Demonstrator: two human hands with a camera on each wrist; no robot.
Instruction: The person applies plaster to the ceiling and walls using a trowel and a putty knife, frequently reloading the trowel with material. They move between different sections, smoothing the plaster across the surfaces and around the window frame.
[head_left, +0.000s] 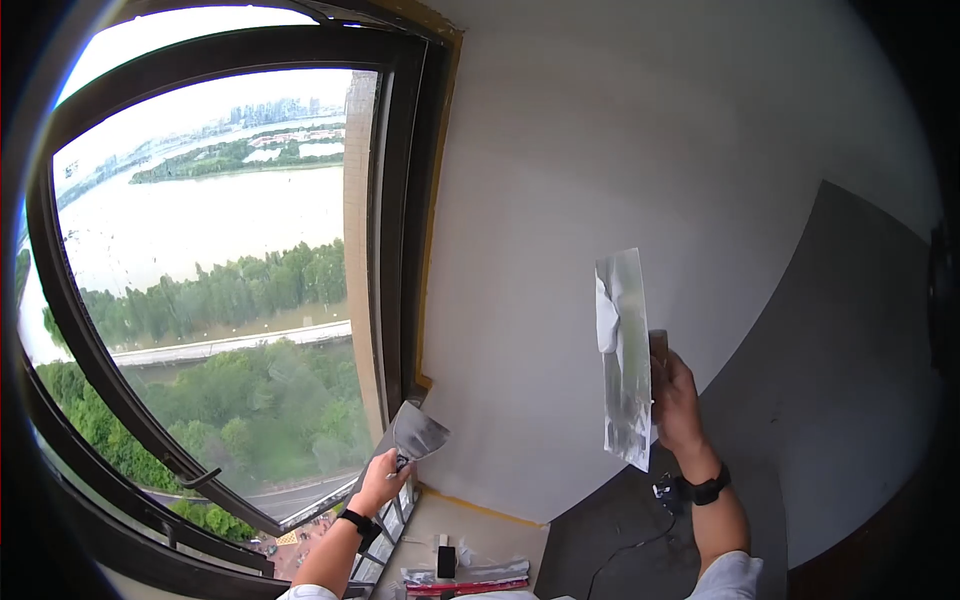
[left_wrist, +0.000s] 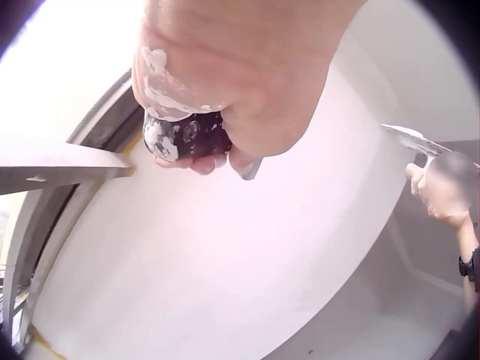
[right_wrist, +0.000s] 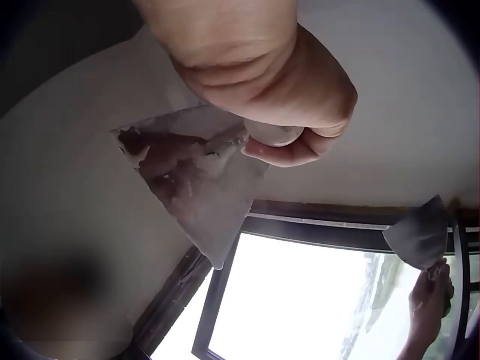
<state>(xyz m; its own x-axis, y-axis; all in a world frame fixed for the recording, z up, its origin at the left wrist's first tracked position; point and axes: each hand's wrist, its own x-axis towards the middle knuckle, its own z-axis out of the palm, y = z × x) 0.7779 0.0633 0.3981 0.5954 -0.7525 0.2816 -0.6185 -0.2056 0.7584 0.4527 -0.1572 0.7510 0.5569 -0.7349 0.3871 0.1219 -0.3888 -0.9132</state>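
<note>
In the head view my left hand [head_left: 381, 480] grips the handle of a putty knife [head_left: 420, 432], its wide blade tilted up beside the window frame. My right hand [head_left: 679, 405] holds the handle of a long rectangular trowel [head_left: 628, 365], upright before the wall, with a lump of white paste [head_left: 606, 318] on its face. The left wrist view shows white smears on my left hand [left_wrist: 232, 75], curled round the dark handle [left_wrist: 184, 136]. From the right wrist, the right hand [right_wrist: 262, 82] grips the trowel, whose metal plate [right_wrist: 202, 176] has paste on it.
An open window [head_left: 393, 200] stands at the left, with yellow tape along its edge. A pale wall [head_left: 540, 180] fills the middle. Low down lie a black object [head_left: 446, 562] and a red strip [head_left: 470, 588]. A cable [head_left: 625, 548] runs over the grey surface at the lower right.
</note>
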